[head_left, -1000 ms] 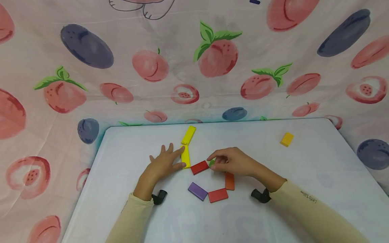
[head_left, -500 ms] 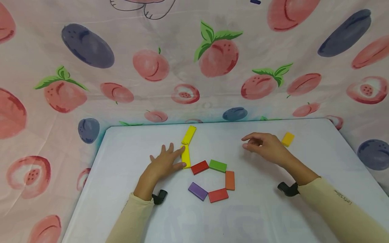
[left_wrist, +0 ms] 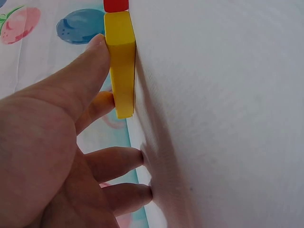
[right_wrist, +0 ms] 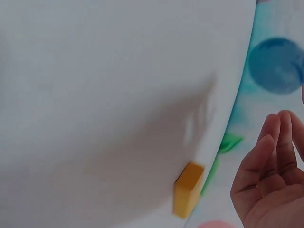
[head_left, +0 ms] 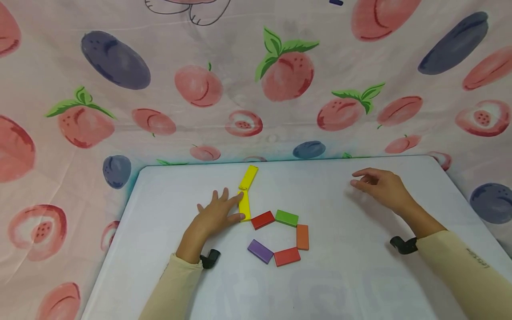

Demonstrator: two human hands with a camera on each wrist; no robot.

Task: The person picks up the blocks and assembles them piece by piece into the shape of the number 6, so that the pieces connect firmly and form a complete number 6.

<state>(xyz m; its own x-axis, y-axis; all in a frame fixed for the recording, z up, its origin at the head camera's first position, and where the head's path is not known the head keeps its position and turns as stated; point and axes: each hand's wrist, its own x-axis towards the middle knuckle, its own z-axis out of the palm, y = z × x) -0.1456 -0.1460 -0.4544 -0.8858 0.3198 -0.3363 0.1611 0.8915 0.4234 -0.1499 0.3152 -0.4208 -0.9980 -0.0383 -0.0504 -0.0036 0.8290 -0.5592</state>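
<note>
My left hand spreads its fingers on the white table, thumb and index fingertip touching a flat yellow block. The left wrist view shows these two against the yellow block; the other fingertips rest on the table. A second yellow block meets its far end. From its near end curve a red block, a green one, an orange one, another red one and a purple one. My right hand, holding nothing, hovers with loosely bent fingers near a yellow-orange block, which it hides in the head view.
The white table ends at the back against a hanging cloth printed with fruit. A dark wrist camera sticks out at my right cuff, and another wrist camera at my left.
The right hand has let go of the green block and moved right and back, until it covers the yellow-orange block in the head view. My left hand has stayed in place.
</note>
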